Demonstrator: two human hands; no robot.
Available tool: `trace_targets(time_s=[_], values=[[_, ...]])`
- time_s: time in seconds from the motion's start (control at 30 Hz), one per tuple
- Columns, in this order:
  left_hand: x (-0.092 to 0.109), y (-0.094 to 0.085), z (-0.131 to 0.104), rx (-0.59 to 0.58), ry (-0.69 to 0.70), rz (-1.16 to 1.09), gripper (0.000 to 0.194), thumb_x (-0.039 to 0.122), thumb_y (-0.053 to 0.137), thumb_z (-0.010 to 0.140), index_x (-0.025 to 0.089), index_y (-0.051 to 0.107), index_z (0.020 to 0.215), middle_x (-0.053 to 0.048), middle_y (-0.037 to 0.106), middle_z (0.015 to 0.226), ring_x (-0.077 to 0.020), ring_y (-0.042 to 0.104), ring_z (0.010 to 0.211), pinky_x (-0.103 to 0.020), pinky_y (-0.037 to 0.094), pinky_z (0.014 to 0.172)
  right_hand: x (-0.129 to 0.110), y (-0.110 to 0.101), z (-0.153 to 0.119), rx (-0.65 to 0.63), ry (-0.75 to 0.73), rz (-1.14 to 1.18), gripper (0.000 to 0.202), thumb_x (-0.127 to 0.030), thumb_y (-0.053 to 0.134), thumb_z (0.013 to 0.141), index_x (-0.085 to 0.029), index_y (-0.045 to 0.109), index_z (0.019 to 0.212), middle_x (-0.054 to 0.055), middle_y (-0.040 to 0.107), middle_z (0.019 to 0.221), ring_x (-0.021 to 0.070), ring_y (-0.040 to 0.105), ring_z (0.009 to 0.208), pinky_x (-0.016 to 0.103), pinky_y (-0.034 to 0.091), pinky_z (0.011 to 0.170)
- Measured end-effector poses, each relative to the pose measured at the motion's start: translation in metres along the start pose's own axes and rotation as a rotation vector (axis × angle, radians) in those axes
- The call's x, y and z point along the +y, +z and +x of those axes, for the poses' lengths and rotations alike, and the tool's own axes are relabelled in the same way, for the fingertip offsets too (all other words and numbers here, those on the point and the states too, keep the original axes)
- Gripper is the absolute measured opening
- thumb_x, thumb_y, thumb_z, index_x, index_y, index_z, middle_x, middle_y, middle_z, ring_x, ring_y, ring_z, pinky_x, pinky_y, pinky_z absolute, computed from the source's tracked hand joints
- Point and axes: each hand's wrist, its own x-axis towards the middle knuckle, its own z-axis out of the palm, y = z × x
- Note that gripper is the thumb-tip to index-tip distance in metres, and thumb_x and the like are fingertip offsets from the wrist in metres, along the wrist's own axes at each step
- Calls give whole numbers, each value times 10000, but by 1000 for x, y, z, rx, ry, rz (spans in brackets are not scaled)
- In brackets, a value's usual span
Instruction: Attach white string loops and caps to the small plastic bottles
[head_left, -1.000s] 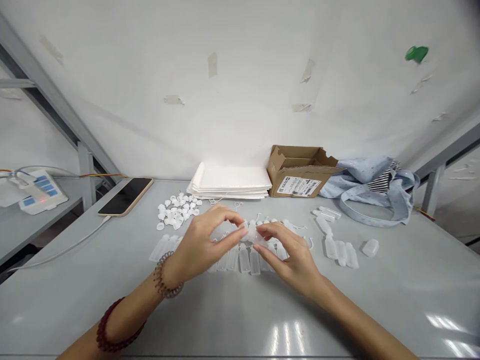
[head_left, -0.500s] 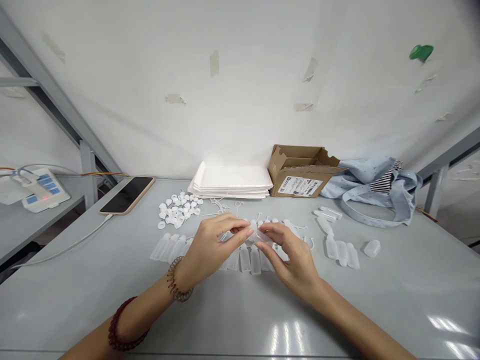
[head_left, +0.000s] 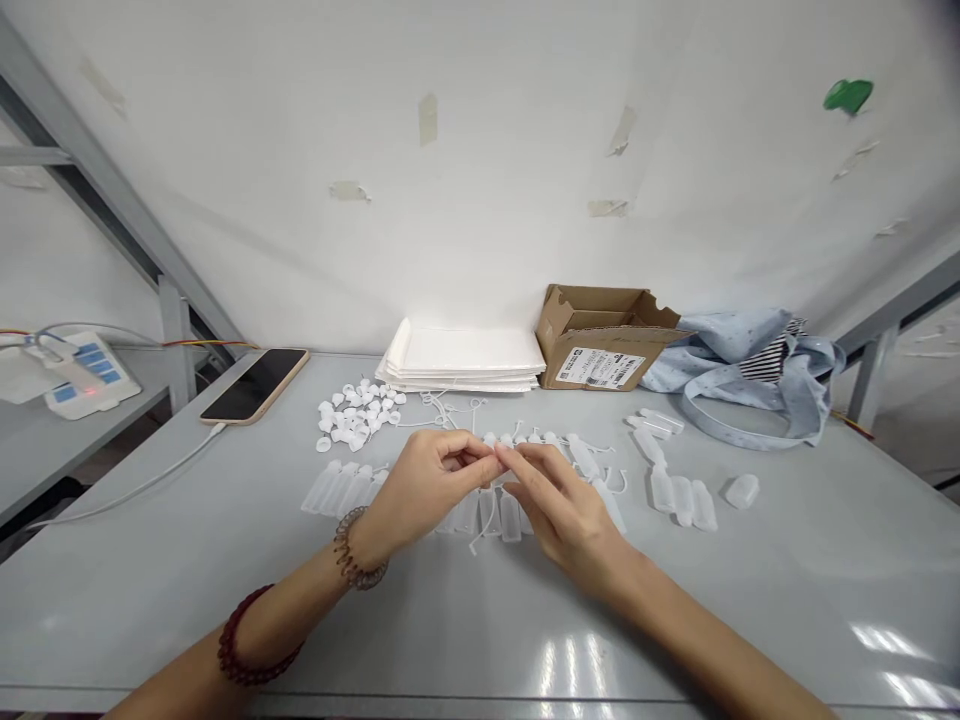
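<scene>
My left hand (head_left: pixel 429 482) and my right hand (head_left: pixel 568 503) meet over the middle of the table, fingertips touching in a pinch. A thin white cord (head_left: pixel 493 512) dangles beneath the left fingertips, its end hooked. Whatever lies between the right fingers is hidden. Below and behind the hands, frosted plastic sleeves (head_left: pixel 511 519) lie in rows, some with white cords attached. More frosted sleeves (head_left: pixel 330 488) lie left of my left hand. Several small white caps (head_left: pixel 352 416) are heaped behind it.
At the back stand a stack of white sheets (head_left: pixel 469 355) and an open cardboard box (head_left: pixel 600 352). A light-blue cloth bag (head_left: pixel 750 390) lies right of the box. Loose frosted pieces (head_left: pixel 682 498) rest at right. A phone (head_left: pixel 255 387) with its cable lies at left.
The clear piece that showed between my fingertips is now out of sight. The right fingers have straightened and closed up to the left ones, and a white cord now hangs below.
</scene>
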Motion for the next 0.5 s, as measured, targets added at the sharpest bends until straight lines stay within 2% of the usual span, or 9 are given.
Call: trace_targets(time_s=[0.1, 0.2, 0.27, 0.33, 0.4, 0.5], values=[[4, -10, 2, -128, 44, 27, 376, 398, 473, 882, 153, 686, 691, -11, 628, 614, -108, 546, 595, -213, 469, 585, -3, -5, 6, 64, 93, 118, 519, -59, 425, 888, -271, 401, 1362, 107, 549, 1025, 183, 607, 904, 303, 538, 706], [7, -23, 3, -210, 38, 62, 475, 434, 361, 925, 147, 704, 763, -40, 665, 688, -119, 558, 599, -238, 475, 595, -4, -11, 11, 65, 312, 339, 361, -167, 474, 895, -251, 551, 1237, 87, 600, 978, 188, 622, 850, 326, 528, 711], [8, -30, 3, -162, 62, 154, 410, 440, 389, 913, 168, 695, 921, -47, 687, 812, -138, 583, 665, -261, 484, 635, -5, -13, 14, 40, 529, 623, 302, -253, 508, 891, -242, 591, 1182, 70, 638, 944, 177, 637, 792, 336, 526, 718], [9, -34, 3, -83, 149, 288, 340, 432, 478, 876, 212, 634, 1084, -38, 675, 962, -160, 594, 784, -289, 489, 720, -4, -14, 18, 26, 717, 951, 277, -312, 536, 879, -228, 614, 1131, 59, 671, 915, 168, 653, 762, 341, 524, 746], [11, -34, 4, -53, 271, 400, 400, 425, 576, 819, 243, 562, 1176, -34, 629, 1103, -179, 577, 900, -312, 480, 799, -4, -14, 26, 20, 820, 1204, 258, -330, 560, 864, -209, 635, 1079, 58, 691, 892, 173, 664, 801, 343, 511, 799], [14, -30, 11, -58, 442, 504, 472, 415, 653, 761, 222, 530, 1173, -55, 583, 1172, -202, 544, 997, -329, 466, 846, -4, -11, 42, 12, 900, 1376, 230, -316, 600, 837, -195, 655, 1024, 61, 696, 881, 199, 658, 914, 335, 489, 844]])
